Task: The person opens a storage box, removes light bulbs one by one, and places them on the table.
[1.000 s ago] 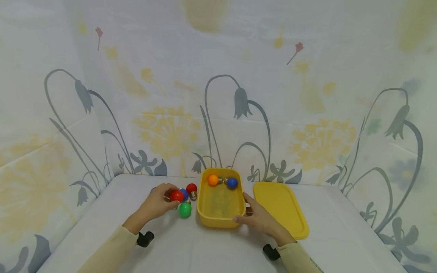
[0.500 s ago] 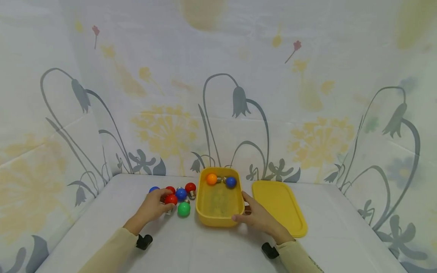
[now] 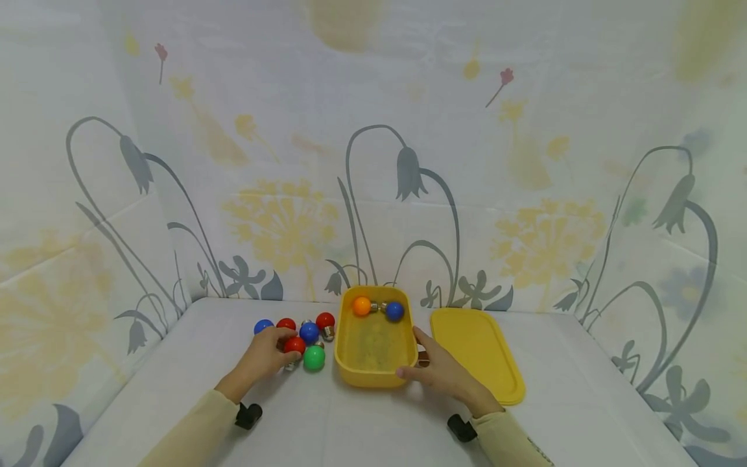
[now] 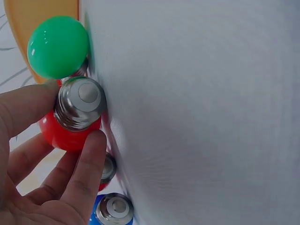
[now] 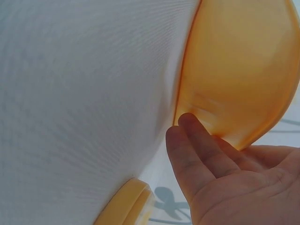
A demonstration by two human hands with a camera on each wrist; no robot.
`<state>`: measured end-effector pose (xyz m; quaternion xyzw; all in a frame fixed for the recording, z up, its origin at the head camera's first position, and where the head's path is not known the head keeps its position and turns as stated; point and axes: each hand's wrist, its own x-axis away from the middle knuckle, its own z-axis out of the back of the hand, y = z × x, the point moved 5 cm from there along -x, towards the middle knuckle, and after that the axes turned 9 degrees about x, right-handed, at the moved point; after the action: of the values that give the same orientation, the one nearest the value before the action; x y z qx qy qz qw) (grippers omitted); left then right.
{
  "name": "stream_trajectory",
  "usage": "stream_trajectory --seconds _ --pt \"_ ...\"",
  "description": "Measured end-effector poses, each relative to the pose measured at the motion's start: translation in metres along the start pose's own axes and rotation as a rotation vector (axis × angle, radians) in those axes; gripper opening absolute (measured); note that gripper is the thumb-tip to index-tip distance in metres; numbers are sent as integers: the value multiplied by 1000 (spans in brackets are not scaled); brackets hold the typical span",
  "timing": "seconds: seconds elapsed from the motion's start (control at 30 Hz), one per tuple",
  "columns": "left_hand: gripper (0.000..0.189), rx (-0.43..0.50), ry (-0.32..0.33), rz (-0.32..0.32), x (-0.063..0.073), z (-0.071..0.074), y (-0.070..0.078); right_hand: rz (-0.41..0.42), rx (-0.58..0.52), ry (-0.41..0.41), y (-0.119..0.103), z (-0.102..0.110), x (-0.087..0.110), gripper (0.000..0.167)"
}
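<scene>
My left hand [image 3: 257, 363] has its thumb and fingers around a red light bulb [image 3: 294, 346] at the near side of a loose group of bulbs. In the left wrist view the bulb's metal screw base [image 4: 80, 105] faces the camera, with a green bulb [image 4: 58, 47] right beside it. My right hand [image 3: 446, 376] rests against the near right corner of a yellow plastic box [image 3: 376, 381], thumb at the front and fingers along the side wall. Those fingers [image 5: 206, 150] lie fairly straight on the wall. An orange bulb [image 3: 362, 306] and a blue bulb [image 3: 395, 311] lie inside at the far end.
Around the left hand lie a blue bulb [image 3: 264, 325], two red bulbs, one of them [image 3: 325, 320] near the box, and another blue bulb [image 3: 309, 333]. The yellow lid [image 3: 478, 353] lies flat to the right of the box. Patterned cloth [image 3: 373, 162] hangs behind the table.
My left hand has moved slightly left and down toward the table with the red bulb, away from the blue one. My right hand and the box stay in place.
</scene>
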<state>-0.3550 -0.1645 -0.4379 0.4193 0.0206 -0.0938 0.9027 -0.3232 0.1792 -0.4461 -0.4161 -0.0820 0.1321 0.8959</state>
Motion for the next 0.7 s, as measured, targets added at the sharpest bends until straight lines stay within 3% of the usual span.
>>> stream_trajectory --seconds 0.43,0.7 --pt "38 -7 24 -35 -4 8 4 8 -1 -9 1 0 -2 100" --pt "34 -19 23 -73 -12 18 19 7 5 -7 2 0 -2 101"
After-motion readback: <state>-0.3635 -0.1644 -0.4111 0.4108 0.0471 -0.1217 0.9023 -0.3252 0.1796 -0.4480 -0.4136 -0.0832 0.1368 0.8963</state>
